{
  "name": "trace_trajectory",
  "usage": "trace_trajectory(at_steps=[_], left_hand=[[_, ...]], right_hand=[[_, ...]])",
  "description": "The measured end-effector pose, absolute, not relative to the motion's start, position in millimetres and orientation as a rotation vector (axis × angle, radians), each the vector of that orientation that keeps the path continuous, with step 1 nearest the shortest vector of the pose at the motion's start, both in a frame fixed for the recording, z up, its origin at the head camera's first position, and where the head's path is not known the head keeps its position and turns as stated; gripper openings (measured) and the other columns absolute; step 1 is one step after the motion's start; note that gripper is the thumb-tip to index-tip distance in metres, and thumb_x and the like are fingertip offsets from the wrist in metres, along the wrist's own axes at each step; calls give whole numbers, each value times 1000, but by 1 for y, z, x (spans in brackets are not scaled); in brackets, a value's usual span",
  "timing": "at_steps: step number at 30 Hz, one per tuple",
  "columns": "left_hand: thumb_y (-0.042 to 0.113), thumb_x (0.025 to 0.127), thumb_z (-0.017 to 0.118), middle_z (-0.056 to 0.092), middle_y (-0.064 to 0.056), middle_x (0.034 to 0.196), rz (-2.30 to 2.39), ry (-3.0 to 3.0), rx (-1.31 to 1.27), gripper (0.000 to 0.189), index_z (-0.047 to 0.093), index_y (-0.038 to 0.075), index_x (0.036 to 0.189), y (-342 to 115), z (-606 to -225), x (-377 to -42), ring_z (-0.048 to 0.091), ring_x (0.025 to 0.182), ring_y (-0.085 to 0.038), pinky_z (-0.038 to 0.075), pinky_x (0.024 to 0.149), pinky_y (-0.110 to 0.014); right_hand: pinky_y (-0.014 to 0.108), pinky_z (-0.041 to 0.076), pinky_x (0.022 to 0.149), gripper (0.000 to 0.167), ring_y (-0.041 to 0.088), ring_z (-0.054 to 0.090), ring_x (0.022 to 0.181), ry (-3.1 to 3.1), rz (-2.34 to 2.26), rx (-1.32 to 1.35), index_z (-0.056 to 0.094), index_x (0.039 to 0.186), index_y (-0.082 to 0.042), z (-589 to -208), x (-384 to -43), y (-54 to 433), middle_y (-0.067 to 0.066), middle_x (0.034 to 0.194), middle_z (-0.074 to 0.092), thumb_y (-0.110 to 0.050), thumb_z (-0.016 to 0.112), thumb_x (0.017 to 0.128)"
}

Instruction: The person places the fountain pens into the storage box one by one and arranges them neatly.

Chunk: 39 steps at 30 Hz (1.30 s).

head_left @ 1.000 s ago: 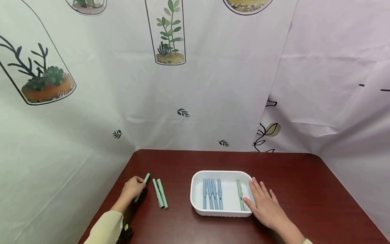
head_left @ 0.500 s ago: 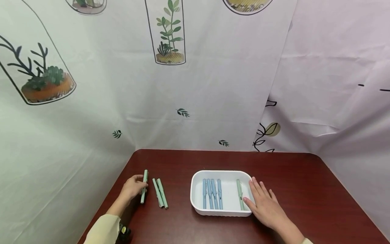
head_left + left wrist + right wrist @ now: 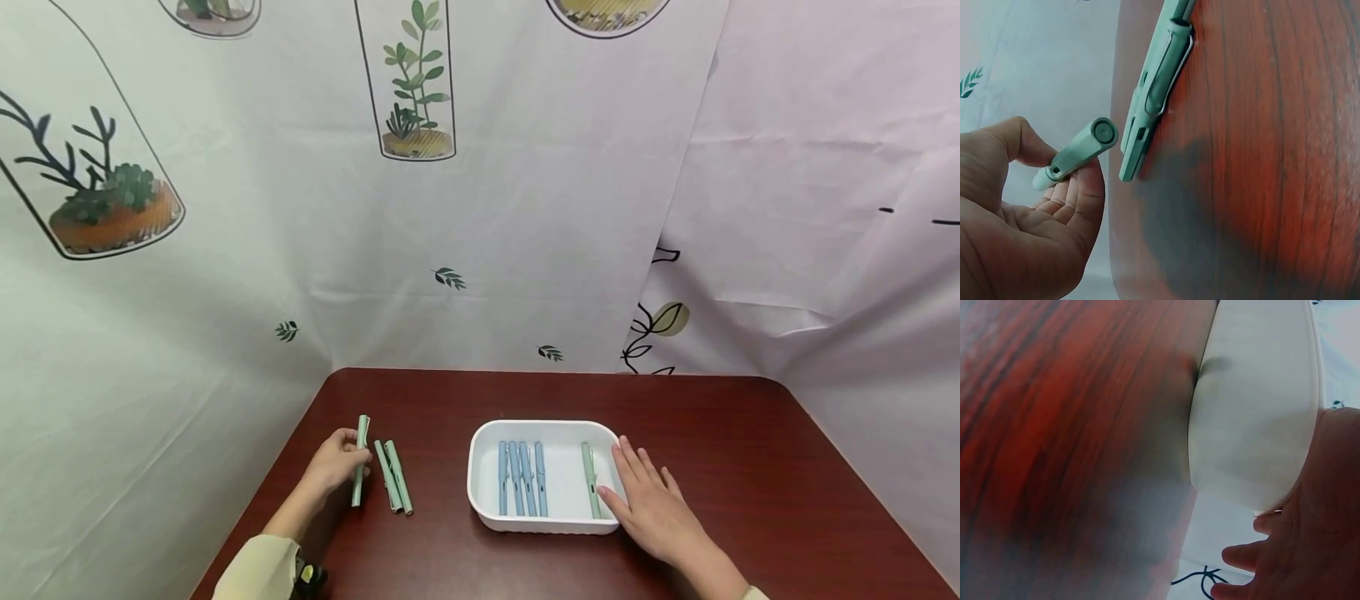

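My left hand (image 3: 335, 465) pinches a light green pen (image 3: 362, 433) between thumb and fingers at the table's left side. In the left wrist view this pen (image 3: 1082, 150) tilts, one round end facing the camera, apart from two more green pens (image 3: 1154, 94). Those two green pens (image 3: 399, 477) lie side by side on the table, right of the hand. My right hand (image 3: 660, 508) rests with straight fingers against the right rim of a white tray (image 3: 547, 526). Inside the tray, several blue pens (image 3: 527, 479) lie at left and one green pen (image 3: 591, 479) at right.
The dark red wooden table (image 3: 705, 417) has rounded far corners. A white cloth printed with plants (image 3: 525, 225) hangs behind it and along both sides. In the right wrist view, the tray's outer wall (image 3: 1254, 406) stands beside the right hand.
The left hand has lifted its green pen and moved slightly right, turning the pen from slanted to nearly upright in the head view. The right hand and tray stay put.
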State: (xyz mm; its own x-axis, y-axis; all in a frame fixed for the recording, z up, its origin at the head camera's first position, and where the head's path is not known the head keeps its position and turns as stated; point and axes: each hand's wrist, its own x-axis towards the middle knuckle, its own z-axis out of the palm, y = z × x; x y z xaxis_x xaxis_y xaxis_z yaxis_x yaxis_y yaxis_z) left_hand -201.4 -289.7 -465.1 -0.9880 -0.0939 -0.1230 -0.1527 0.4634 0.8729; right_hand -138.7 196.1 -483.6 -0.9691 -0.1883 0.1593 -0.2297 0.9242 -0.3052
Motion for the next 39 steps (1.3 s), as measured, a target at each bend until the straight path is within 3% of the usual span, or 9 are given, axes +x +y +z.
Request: trace_trajectory(at_steps=[7, 15, 22, 30, 39], left_hand=[[4, 100, 57, 67, -19, 100, 1727, 2533, -196, 45, 37, -10, 137, -284, -469, -195, 69, 81, -23, 54, 73, -35], [-2, 96, 57, 63, -21, 102, 1784, 2486, -142, 43, 36, -9, 134, -269, -461, -192, 70, 79, -22, 53, 72, -33], [1, 99, 56, 62, -16, 93, 1816, 2455, -142, 41, 39, -8, 135, -254, -457, -188, 68, 75, -22, 54, 69, -34], [-6, 97, 45, 59, -26, 106, 1945, 2287, -48, 53, 28, -14, 146, -234, -455, -185, 65, 75, -22, 60, 71, -41], [1, 101, 50, 59, -21, 109, 1967, 2147, 139, 57, 22, -15, 149, -219, -451, -182, 66, 85, -21, 61, 79, -47]], right_hand=[[71, 27, 111, 75, 46, 31, 147, -2953, 495, 330, 36, 155, 1, -485, -138, 196, 21, 164, 28, -50, 53, 102], [71, 28, 110, 74, 46, 31, 147, -2935, 494, 331, 36, 155, 2, -483, -141, 199, 21, 163, 28, -48, 53, 102], [71, 28, 111, 73, 46, 32, 146, -2931, 489, 329, 36, 155, 2, -482, -142, 199, 21, 163, 29, -46, 55, 102], [71, 28, 111, 73, 46, 32, 146, -2934, 493, 323, 36, 155, 2, -483, -141, 198, 21, 163, 29, -45, 55, 102], [69, 30, 110, 71, 46, 35, 145, -2905, 521, 334, 38, 153, 3, -486, -139, 197, 20, 163, 30, -44, 55, 102]])
